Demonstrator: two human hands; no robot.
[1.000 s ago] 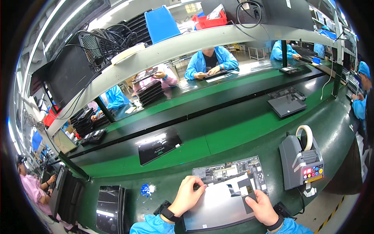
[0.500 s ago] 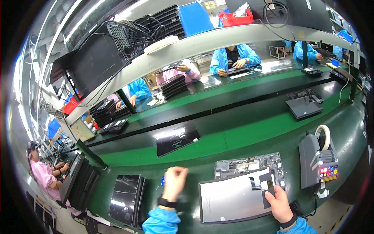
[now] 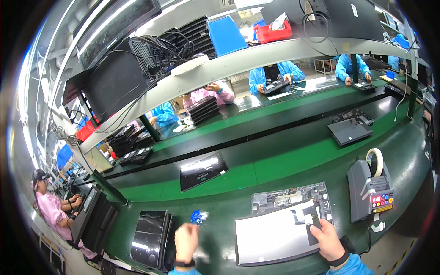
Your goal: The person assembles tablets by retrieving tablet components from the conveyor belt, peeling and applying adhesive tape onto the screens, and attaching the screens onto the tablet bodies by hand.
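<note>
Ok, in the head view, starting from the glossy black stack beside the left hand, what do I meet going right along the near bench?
Black stack → left hand → silver panel → right hand, gripping the panel's right side → tape dispenser.

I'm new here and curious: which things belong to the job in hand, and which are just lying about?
Likely in the job:
silver panel, held by the right hand
open device partly behind it, circuitry showing
possibly blue scraps near the left hand

Seemingly lying about:
black screen
blue bin
red tray
</note>
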